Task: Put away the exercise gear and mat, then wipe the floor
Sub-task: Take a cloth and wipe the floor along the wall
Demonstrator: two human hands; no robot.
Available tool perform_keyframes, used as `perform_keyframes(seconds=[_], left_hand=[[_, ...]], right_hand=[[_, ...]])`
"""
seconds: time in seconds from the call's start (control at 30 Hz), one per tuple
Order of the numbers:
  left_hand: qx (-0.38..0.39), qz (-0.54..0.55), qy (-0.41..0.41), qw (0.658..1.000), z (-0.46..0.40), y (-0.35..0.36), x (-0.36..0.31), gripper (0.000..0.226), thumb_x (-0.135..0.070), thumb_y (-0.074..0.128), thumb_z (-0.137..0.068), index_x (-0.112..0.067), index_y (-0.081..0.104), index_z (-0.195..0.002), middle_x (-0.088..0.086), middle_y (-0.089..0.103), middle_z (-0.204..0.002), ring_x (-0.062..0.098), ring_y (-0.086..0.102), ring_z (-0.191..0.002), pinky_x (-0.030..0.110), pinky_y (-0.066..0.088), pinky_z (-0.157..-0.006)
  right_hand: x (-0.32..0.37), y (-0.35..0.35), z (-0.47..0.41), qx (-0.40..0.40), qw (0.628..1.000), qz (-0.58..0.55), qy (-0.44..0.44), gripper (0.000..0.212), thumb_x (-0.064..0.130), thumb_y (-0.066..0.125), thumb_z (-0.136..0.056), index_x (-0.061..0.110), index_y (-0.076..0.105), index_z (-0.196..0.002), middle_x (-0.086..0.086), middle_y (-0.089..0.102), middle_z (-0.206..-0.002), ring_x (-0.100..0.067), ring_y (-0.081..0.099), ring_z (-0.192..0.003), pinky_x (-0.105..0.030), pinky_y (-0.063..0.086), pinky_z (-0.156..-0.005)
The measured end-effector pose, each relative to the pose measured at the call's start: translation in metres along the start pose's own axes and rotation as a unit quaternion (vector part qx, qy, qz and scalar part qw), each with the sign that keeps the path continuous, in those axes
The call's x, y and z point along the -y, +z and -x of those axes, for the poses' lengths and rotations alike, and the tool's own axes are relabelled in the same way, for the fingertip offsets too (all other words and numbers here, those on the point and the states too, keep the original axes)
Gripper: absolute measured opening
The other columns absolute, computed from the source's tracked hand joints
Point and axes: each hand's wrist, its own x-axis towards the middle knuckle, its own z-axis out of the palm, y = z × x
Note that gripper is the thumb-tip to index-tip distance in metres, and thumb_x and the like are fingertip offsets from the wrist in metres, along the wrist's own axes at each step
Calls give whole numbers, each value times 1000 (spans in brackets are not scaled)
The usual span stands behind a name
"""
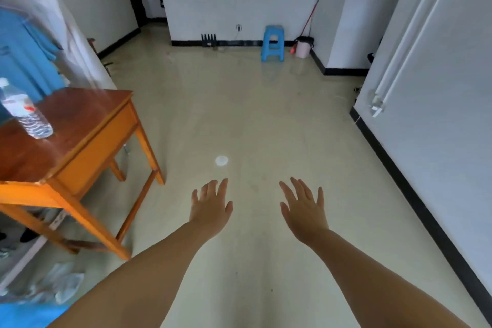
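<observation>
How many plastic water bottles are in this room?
1 that I can see: a clear water bottle standing on the wooden table at the left. More may be hidden behind the table or past the frame's edge.

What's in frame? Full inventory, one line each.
Orange wooden table: one, left side.
Clear plastic water bottle: one, lying tilted on the table top.
Blue plastic stool: one, by the far wall.
Pink bin with black liner: one, far corner right of the stool.
Red-handled mop or broom: one, leaning in that corner.
Black pronged rack: one, at the far baseboard.
Blue cloth: hanging, far left.
White round spot: one, on the beige floor; a light reflection or a disc, unclear.
Left hand: open, empty.
Right hand: open, empty.
</observation>
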Motion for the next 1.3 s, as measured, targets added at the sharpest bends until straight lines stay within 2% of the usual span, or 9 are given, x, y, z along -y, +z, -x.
perform_keyframes(seconds=[0.23,0.37,0.5,0.6,0.77,0.9,1.1,1.3], left_hand=[[9,5,69,998,-191,0,-11,56,-39,30,-99,-22,12,-149,4,21,-151,22,23,-138,45,15,-116],[12,13,29,999,-317,-3,-8,55,-39,29,-99,-22,13,-149,4,22,-151,22,23,-139,45,14,-116],[1,10,4,1000,-435,-21,-6,54,-39,29,-99,-23,13,-149,3,24,-150,21,25,-138,44,16,-116],[-2,29,3,1000,-511,-30,1,54,-39,30,-99,-24,15,-148,3,26,-149,21,26,-138,44,17,-115],[7,38,-31,999,-647,-27,27,54,-39,30,-99,-24,15,-148,3,26,-149,21,27,-137,43,18,-115],[-1,35,-35,999,-773,-35,60,55,-39,31,-99,-23,14,-149,3,26,-149,21,27,-137,43,18,-115],[-2,0,-8,1000,-971,-77,91,54,-39,30,-99,-23,15,-148,3,26,-149,21,27,-137,43,18,-115],[11,-10,80,997,-1148,-85,57,53,-38,31,-98,-24,18,-148,2,28,-148,20,30,-135,42,17,-114]], right_hand=[[-48,3,-175,27,998,14,60,54,39,18,-103,30,-2,-152,0,-3,-161,-17,-5,-148,-54,-4,-117],[-81,-2,-293,19,998,19,56,54,39,18,-102,30,-1,-152,0,-1,-161,-17,-4,-148,-53,-3,-116],[-114,-18,-415,-5,998,24,52,54,42,12,-100,29,9,-152,-3,9,-160,-20,4,-148,-57,3,-117],[-124,-28,-498,43,998,31,45,53,39,17,-103,29,-1,-152,-1,-1,-161,-18,-4,-148,-54,-3,-116],[-122,-23,-646,49,998,46,-1,54,39,17,-103,29,-4,-152,0,-5,-161,-18,-6,-148,-54,-4,-117],[-120,-19,-781,42,998,39,5,54,38,18,-103,29,-3,-152,0,-4,-161,-17,-5,-148,-54,-3,-117],[-128,-40,-963,33,999,19,36,54,38,17,-103,30,-4,-152,0,-4,-161,-17,-7,-148,-54,-4,-117],[-180,-43,-1114,41,995,27,86,53,37,18,-103,28,-1,-152,-2,-1,-161,-18,-4,-148,-55,-2,-116]])
